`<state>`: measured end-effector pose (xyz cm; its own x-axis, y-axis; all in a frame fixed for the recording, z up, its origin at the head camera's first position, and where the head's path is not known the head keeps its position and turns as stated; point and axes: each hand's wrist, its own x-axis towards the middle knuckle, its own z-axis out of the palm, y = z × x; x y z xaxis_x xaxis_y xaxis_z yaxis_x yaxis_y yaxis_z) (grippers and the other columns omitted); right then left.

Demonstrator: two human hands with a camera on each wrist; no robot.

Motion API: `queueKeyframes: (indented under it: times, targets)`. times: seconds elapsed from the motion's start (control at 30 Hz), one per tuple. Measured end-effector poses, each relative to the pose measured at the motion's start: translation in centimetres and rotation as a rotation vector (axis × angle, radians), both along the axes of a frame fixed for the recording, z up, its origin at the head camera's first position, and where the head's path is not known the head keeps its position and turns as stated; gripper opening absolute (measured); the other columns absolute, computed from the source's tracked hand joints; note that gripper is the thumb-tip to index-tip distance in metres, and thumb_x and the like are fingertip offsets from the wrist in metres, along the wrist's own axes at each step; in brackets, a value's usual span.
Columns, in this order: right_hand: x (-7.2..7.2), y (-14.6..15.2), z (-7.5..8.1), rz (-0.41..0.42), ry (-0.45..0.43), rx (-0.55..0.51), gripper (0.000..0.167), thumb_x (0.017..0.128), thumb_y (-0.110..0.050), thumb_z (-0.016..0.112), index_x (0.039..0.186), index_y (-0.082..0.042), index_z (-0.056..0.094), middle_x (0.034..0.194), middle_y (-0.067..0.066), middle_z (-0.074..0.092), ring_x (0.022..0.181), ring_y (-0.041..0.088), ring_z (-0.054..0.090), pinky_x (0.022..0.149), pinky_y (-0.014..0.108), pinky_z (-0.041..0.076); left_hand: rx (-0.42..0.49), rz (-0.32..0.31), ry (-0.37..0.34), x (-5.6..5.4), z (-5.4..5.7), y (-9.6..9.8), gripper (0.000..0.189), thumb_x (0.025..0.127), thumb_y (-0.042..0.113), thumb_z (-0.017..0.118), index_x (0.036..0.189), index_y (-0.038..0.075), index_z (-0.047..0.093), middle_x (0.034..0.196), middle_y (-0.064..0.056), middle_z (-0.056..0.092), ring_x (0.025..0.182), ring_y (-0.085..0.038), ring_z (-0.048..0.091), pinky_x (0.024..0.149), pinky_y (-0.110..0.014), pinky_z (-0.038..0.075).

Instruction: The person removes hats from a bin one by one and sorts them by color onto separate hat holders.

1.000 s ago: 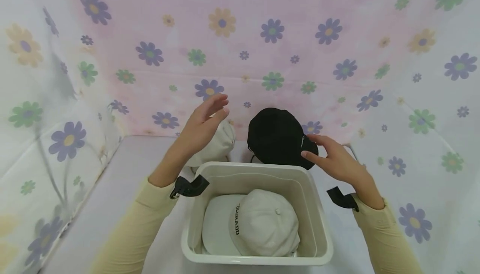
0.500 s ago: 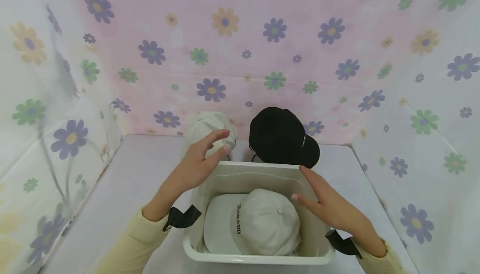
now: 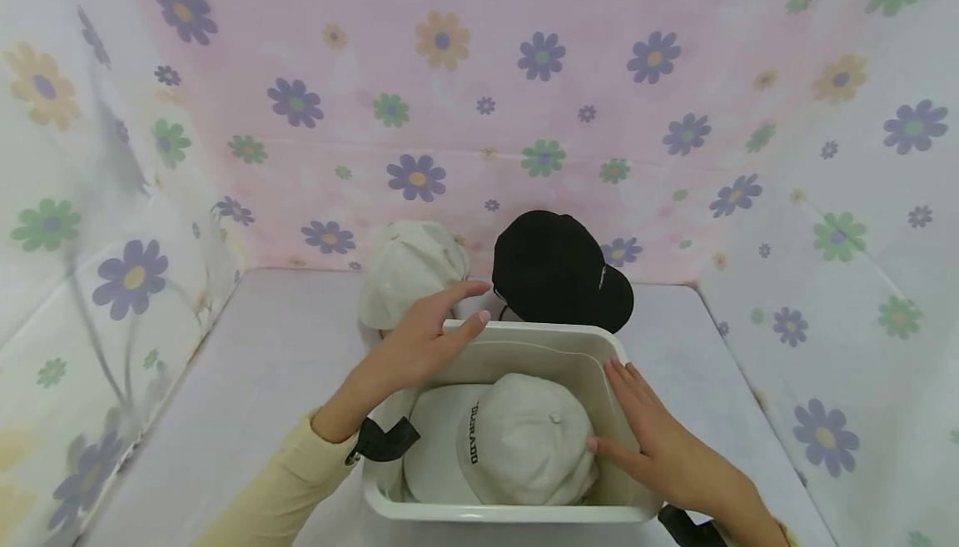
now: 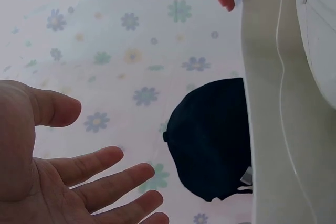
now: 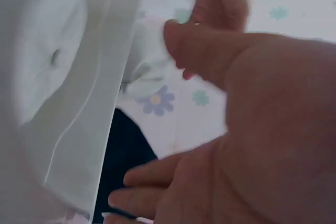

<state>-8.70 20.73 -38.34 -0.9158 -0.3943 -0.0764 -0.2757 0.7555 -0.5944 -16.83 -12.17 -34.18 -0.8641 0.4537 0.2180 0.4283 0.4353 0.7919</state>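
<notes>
An off-white baseball cap [image 3: 535,447] with dark lettering lies in a cream plastic bin [image 3: 509,514], brim to the left. My left hand [image 3: 419,347] hovers over the bin's far left corner, fingers loosely extended and holding nothing. In the left wrist view its palm [image 4: 58,182] shows bare. My right hand [image 3: 674,447] is spread over the bin's right rim, thumb pointing toward the cap; whether it touches either cannot be told. Behind the bin sit a second off-white cap [image 3: 408,268] on the left and a black cap [image 3: 550,268] on the right, its brim to the right.
A white table [image 3: 285,397] carries the bin and caps. Flowered cloth [image 3: 479,131] rises as a backdrop behind and along both sides. The bin's walls stand up around the cap inside.
My right hand has left the black cap's brim and come down toward me to the bin's right side. My left hand has lowered and shifted right from above the rear off-white cap.
</notes>
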Motion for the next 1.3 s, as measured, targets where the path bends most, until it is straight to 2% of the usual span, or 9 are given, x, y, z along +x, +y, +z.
queueKeyframes:
  times: [0.13,0.23,0.3,0.37,0.6,0.83,1.1,1.2,1.3]
  targets:
    - [0.7,0.2,-0.4,0.001,0.027,0.007,0.094,0.096,-0.052,0.066,0.163,-0.007,0.018,0.17,0.016,0.013,0.155,0.044,0.007,0.117,0.068,0.02,-0.02,-0.015,0.006,-0.1,0.0,0.6,0.052,0.105,0.03,0.055,0.149,0.003,0.049,0.152,-0.01,0.052,0.144,-0.027,0.044,0.115,-0.052,0.04]
    - [1.1,0.6,-1.0,0.004,0.044,0.0,0.096,0.094,-0.053,0.067,0.163,-0.007,0.018,0.17,0.016,0.012,0.156,0.041,0.006,0.126,0.035,0.009,-0.033,-0.034,0.012,-0.3,0.0,1.0,0.051,0.105,0.031,0.054,0.148,0.003,0.049,0.152,-0.01,0.052,0.143,-0.026,0.045,0.115,-0.051,0.039]
    - [1.2,0.8,-1.4,0.021,0.06,-0.006,0.099,0.093,-0.052,0.069,0.163,-0.008,0.016,0.17,0.017,0.011,0.156,0.039,0.005,0.117,0.011,-0.001,-0.044,-0.042,0.014,-0.4,0.0,1.3,0.051,0.106,0.031,0.054,0.148,0.004,0.049,0.151,-0.009,0.052,0.143,-0.026,0.046,0.115,-0.05,0.039]
    - [1.4,1.1,-1.9,0.054,0.075,-0.021,0.103,0.091,-0.051,0.072,0.164,-0.008,0.014,0.17,0.019,0.009,0.158,0.032,0.001,0.105,-0.001,-0.005,-0.056,-0.046,0.014,-0.7,-0.1,1.6,0.051,0.106,0.033,0.053,0.148,0.005,0.05,0.151,-0.008,0.053,0.141,-0.024,0.047,0.115,-0.048,0.04]
    - [1.6,1.7,-3.4,0.144,0.183,-0.012,0.115,0.085,-0.052,0.078,0.163,-0.004,0.009,0.167,0.026,0.011,0.152,-0.004,-0.015,0.108,-0.001,-0.005,-0.077,-0.102,0.028,-1.4,-0.7,3.0,0.05,0.107,0.031,0.052,0.147,0.002,0.049,0.149,-0.01,0.054,0.139,-0.026,0.049,0.114,-0.048,0.041]
    - [1.3,2.1,-4.1,0.198,0.317,0.024,0.123,0.081,-0.066,0.073,0.161,0.005,0.011,0.165,0.03,0.014,0.154,0.003,-0.015,0.115,0.006,-0.01,-0.129,-0.164,-0.021,-2.1,-1.6,4.5,0.049,0.107,0.029,0.05,0.148,0.001,0.048,0.149,-0.015,0.053,0.137,-0.031,0.05,0.113,-0.049,0.041]
    - [1.6,2.2,-3.9,0.212,0.292,0.026,0.126,0.082,-0.071,0.069,0.162,0.001,0.004,0.169,0.024,0.004,0.153,0.0,-0.017,0.113,0.005,-0.01,-0.229,-0.232,-0.025,-2.5,-3.3,6.5,0.048,0.107,0.025,0.049,0.148,0.0,0.047,0.148,-0.016,0.053,0.137,-0.031,0.051,0.113,-0.049,0.041]
    - [1.8,2.2,-3.7,0.195,0.262,0.022,0.126,0.081,-0.068,0.071,0.163,-0.003,0.001,0.169,0.023,0.003,0.151,-0.003,-0.018,0.112,0.003,-0.009,-0.3,-0.248,0.011,-2.2,-4.0,7.3,0.047,0.106,0.025,0.052,0.146,0.001,0.05,0.146,-0.015,0.055,0.137,-0.03,0.05,0.114,-0.047,0.041]
    - [1.8,2.2,-3.6,0.183,0.255,0.024,0.127,0.081,-0.068,0.072,0.164,-0.005,0.0,0.169,0.023,0.003,0.151,-0.003,-0.018,0.112,0.003,-0.008,-0.325,-0.25,0.098,-1.8,-4.5,8.1,0.042,0.104,0.022,0.056,0.139,0.0,0.056,0.139,-0.015,0.06,0.135,-0.031,0.051,0.114,-0.045,0.041]
